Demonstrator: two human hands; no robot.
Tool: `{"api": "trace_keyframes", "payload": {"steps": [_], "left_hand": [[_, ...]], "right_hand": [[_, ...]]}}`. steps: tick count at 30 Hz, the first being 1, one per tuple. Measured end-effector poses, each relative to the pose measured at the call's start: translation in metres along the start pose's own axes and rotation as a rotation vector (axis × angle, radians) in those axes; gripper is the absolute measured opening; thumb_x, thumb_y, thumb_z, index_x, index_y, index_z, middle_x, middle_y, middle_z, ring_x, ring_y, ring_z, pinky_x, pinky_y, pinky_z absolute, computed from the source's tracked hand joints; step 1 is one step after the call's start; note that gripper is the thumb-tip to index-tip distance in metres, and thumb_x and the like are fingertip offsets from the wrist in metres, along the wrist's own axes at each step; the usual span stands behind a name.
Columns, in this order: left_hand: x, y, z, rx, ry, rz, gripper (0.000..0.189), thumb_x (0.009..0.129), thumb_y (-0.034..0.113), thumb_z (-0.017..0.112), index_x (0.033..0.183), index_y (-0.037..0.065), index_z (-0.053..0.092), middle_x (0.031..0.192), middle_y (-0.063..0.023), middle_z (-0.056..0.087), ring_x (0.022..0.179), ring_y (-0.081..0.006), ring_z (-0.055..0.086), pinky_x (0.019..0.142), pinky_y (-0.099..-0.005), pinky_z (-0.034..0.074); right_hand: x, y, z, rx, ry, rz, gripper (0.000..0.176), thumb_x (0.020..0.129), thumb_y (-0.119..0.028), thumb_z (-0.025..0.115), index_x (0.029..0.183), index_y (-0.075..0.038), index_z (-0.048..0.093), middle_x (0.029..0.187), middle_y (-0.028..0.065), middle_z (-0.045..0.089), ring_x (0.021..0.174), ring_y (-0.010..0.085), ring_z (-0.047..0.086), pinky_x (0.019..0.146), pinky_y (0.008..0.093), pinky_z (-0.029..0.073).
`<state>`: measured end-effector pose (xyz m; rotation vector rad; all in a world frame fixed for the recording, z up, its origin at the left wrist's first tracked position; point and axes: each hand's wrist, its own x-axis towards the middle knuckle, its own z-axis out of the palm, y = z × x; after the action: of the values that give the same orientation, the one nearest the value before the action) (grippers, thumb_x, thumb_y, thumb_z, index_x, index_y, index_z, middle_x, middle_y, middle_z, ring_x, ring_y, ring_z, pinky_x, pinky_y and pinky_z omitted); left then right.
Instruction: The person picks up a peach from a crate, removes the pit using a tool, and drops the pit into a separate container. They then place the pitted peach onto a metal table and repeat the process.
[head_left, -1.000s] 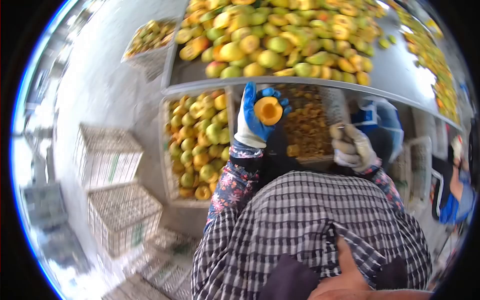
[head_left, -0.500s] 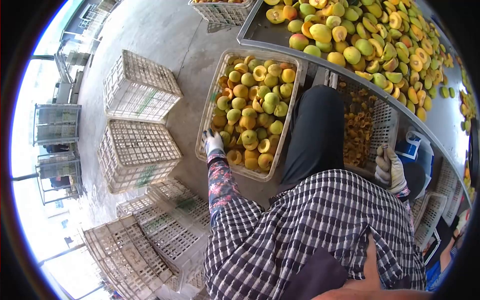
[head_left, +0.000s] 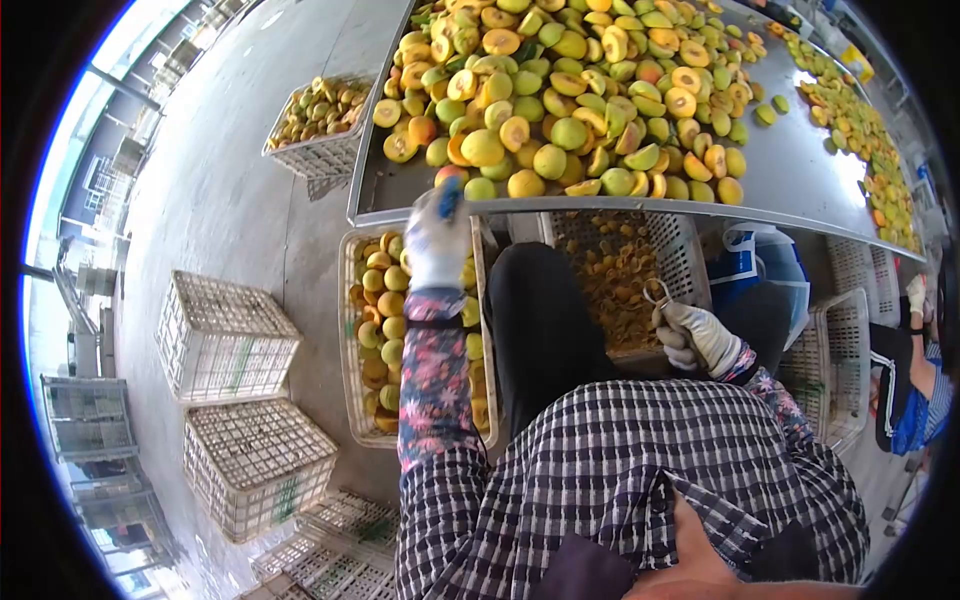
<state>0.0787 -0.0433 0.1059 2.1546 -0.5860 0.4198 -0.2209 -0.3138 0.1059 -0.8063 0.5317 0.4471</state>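
My left hand [head_left: 437,240], in a white glove with blue fingertips, is over the metal table's front rim [head_left: 600,207], beside the halved and whole yellow-green fruit [head_left: 483,148]. Motion smears its fingers, and whether it holds anything cannot be made out. Below it, a crate's fruit [head_left: 392,303] is partly hidden by my forearm. My right hand [head_left: 702,338], also gloved, is closed around a small looped tool [head_left: 657,292]. It is over the right side of a crate of brown fruit scraps [head_left: 610,270].
Pale upturned crates [head_left: 228,335] stand on the floor at the left. Another fruit-filled crate [head_left: 318,150] is beyond the table's left corner. A blue and white bag [head_left: 760,262] hangs under the table at the right. Part of a co-worker [head_left: 905,385] shows at the far right.
My left hand has moved from the left edge of the fruit crate up to the table's front rim. The view has shifted, showing more of the table. My right hand stays closed.
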Motion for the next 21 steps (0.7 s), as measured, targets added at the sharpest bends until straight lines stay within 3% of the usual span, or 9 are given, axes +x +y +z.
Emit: {"api": "trace_keyframes", "payload": {"steps": [3, 5, 8, 11, 15, 17, 18, 19, 21], "left_hand": [[0.049, 0.043, 0.051, 0.212, -0.490, -0.078, 0.058, 0.086, 0.042, 0.067, 0.129, 0.003, 0.057, 0.121, -0.0210, 0.063, 0.117, -0.0345, 0.058, 0.098, -0.0412, 0.046], [0.065, 0.049, 0.088, 0.437, -0.705, -0.187, 0.068, 0.082, 0.044, 0.071, 0.136, 0.008, 0.050, 0.130, -0.0194, 0.058, 0.121, -0.0334, 0.056, 0.100, -0.0426, 0.047], [0.076, 0.039, 0.118, 0.539, -0.838, -0.243, 0.082, 0.075, 0.040, 0.079, 0.139, 0.005, 0.042, 0.138, -0.0194, 0.052, 0.125, -0.0333, 0.054, 0.102, -0.0418, 0.047], [0.078, 0.029, 0.115, 0.476, -0.833, -0.232, 0.074, 0.074, 0.034, 0.078, 0.134, 0.002, 0.048, 0.123, -0.0207, 0.063, 0.117, -0.0329, 0.060, 0.098, -0.0397, 0.049], [0.058, 0.013, 0.091, 0.025, -0.369, -0.279, 0.058, 0.076, 0.027, 0.078, 0.123, 0.001, 0.056, 0.109, -0.0151, 0.068, 0.100, -0.0302, 0.066, 0.086, -0.0368, 0.052], [0.051, 0.018, 0.082, -0.853, -0.154, -0.538, 0.047, 0.083, 0.021, 0.074, 0.124, 0.004, 0.057, 0.103, -0.0073, 0.068, 0.094, -0.0234, 0.065, 0.081, -0.0317, 0.053], [0.047, 0.023, 0.074, -1.094, -0.137, -0.519, 0.036, 0.093, 0.022, 0.063, 0.125, 0.006, 0.057, 0.107, -0.0047, 0.065, 0.095, -0.0201, 0.064, 0.079, -0.0315, 0.054], [0.036, 0.030, 0.068, -1.411, -0.191, -0.646, 0.036, 0.095, 0.029, 0.059, 0.124, 0.008, 0.058, 0.113, -0.0105, 0.064, 0.098, -0.0268, 0.065, 0.080, -0.0449, 0.057], [0.014, 0.076, 0.055, -1.635, -0.290, -0.795, 0.043, 0.096, 0.038, 0.054, 0.128, 0.009, 0.055, 0.113, -0.0125, 0.064, 0.098, -0.0274, 0.065, 0.075, -0.0463, 0.059]], "right_hand": [[-0.003, 0.005, 0.004, -0.005, 0.071, 0.026, 0.024, 0.098, -0.039, 0.057, 0.100, -0.015, 0.059, 0.063, -0.0005, 0.047, 0.044, 0.0122, 0.039, 0.042, 0.0272, 0.032], [-0.006, 0.008, 0.010, -0.008, 0.131, 0.027, 0.023, 0.100, -0.037, 0.053, 0.100, -0.014, 0.058, 0.063, -0.0009, 0.047, 0.045, 0.0119, 0.041, 0.041, 0.0260, 0.033], [-0.010, 0.006, 0.012, -0.004, 0.145, 0.032, 0.022, 0.101, -0.034, 0.052, 0.099, -0.013, 0.058, 0.063, -0.0009, 0.046, 0.046, 0.0116, 0.041, 0.040, 0.0251, 0.033], [-0.010, 0.011, 0.010, 0.005, 0.116, 0.011, 0.021, 0.101, -0.032, 0.052, 0.100, -0.012, 0.058, 0.063, -0.0005, 0.046, 0.046, 0.0115, 0.042, 0.041, 0.0247, 0.033], [-0.014, 0.003, 0.016, 0.019, 0.043, -0.022, 0.022, 0.101, -0.032, 0.052, 0.099, -0.011, 0.058, 0.062, -0.0016, 0.047, 0.045, 0.0106, 0.043, 0.041, 0.0237, 0.034], [-0.016, 0.001, 0.019, 0.003, 0.040, -0.037, 0.022, 0.101, -0.033, 0.052, 0.099, -0.011, 0.058, 0.062, -0.0023, 0.047, 0.045, 0.0102, 0.044, 0.041, 0.0233, 0.035], [-0.016, -0.003, 0.022, -0.024, 0.057, -0.041, 0.024, 0.101, -0.034, 0.052, 0.099, -0.011, 0.058, 0.060, -0.0029, 0.047, 0.045, 0.0094, 0.045, 0.041, 0.0229, 0.036], [-0.014, -0.007, 0.026, -0.061, 0.084, -0.050, 0.027, 0.100, -0.038, 0.053, 0.100, -0.011, 0.058, 0.060, -0.0024, 0.048, 0.044, 0.0094, 0.045, 0.042, 0.0228, 0.038], [-0.007, -0.015, 0.030, -0.269, 0.087, -0.175, 0.031, 0.100, -0.040, 0.053, 0.100, -0.009, 0.056, 0.066, -0.0018, 0.052, 0.051, 0.0102, 0.050, 0.047, 0.0242, 0.040]]}}
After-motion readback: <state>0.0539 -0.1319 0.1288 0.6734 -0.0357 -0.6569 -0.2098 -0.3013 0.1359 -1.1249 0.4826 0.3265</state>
